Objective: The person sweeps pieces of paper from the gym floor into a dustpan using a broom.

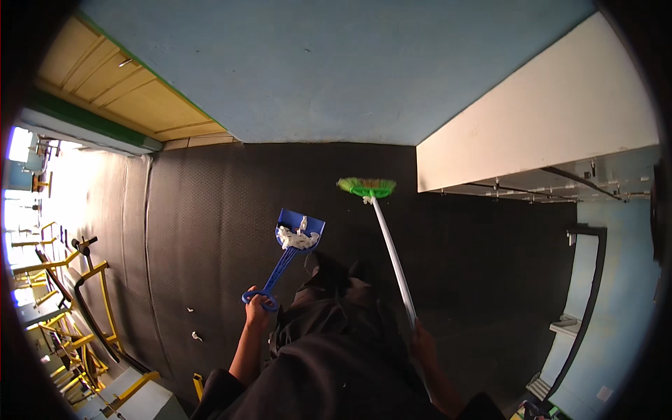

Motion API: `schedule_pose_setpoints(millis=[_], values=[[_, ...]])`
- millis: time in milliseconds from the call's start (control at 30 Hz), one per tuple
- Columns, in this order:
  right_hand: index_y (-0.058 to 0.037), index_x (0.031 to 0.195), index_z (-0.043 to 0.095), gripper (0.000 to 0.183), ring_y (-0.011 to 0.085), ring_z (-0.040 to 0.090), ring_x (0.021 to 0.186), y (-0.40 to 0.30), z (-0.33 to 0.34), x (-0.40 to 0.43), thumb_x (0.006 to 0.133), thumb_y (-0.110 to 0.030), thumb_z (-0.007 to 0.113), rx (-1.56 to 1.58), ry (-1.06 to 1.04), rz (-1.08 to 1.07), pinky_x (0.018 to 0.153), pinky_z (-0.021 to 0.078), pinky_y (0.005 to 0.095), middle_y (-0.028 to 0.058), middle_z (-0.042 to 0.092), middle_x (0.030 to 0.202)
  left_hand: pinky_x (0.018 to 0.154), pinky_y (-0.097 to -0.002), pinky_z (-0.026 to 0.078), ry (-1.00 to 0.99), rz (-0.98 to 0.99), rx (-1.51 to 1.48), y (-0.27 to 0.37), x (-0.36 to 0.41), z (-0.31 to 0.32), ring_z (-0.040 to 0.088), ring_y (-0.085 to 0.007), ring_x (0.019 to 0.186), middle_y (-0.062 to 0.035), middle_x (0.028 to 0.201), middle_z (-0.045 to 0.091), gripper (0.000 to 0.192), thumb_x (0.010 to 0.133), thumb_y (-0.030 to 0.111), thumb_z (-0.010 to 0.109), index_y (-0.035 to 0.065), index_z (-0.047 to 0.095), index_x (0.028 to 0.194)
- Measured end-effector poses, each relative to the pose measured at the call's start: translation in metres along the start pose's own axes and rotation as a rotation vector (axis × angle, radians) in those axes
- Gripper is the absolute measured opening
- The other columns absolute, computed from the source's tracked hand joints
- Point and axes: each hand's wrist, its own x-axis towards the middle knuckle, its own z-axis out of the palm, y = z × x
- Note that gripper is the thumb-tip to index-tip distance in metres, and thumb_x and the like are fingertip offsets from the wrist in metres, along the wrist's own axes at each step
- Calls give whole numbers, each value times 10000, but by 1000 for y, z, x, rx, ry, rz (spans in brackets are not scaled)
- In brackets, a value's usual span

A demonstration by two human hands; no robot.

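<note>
My left hand (pixel 256 311) grips the ring-shaped handle end of a blue plastic dustpan (pixel 300 222). Crumpled white scraps (pixel 297 239), perhaps paper, lie in its pan, mostly towards the handle side. On the right, my right hand (pixel 423 344) is closed around the pale stick of a broom (pixel 391 244). The broom's green head (pixel 366 187) is at the dark floor, ahead and to the right of the dustpan, apart from it. A small whitish scrap (pixel 367 200) shows at the near side of the head, beside the stick.
Dark textured matting (pixel 199 210) covers the floor, with loose white scraps (pixel 196 336) at the left. Yellow-framed gym equipment (pixel 100 294) stands further left. Ahead are a blue wall (pixel 325 79) and a yellow door (pixel 131 94). A row of pale lockers (pixel 535 126) juts in at the right.
</note>
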Motion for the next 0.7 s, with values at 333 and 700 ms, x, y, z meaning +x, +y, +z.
schedule_pose_setpoints(millis=[333,700], values=[[-41,1344,419,452,407,615,895,-74,16,223,910,-162,446,-37,189,8,770,507,483,240,640,940,722,-439,501,3,-34,142,-6,-4,24,607,-332,830,-143,1051,473,575,748,21,458,169,353,1294],[-54,1340,446,475,419,610,780,110,44,-3,872,-132,466,-104,110,-185,641,477,492,259,603,844,670,-380,495,26,-15,156,-19,-14,33,605,-275,782,-119,944,485,559,748,0,460,156,347,1273]])
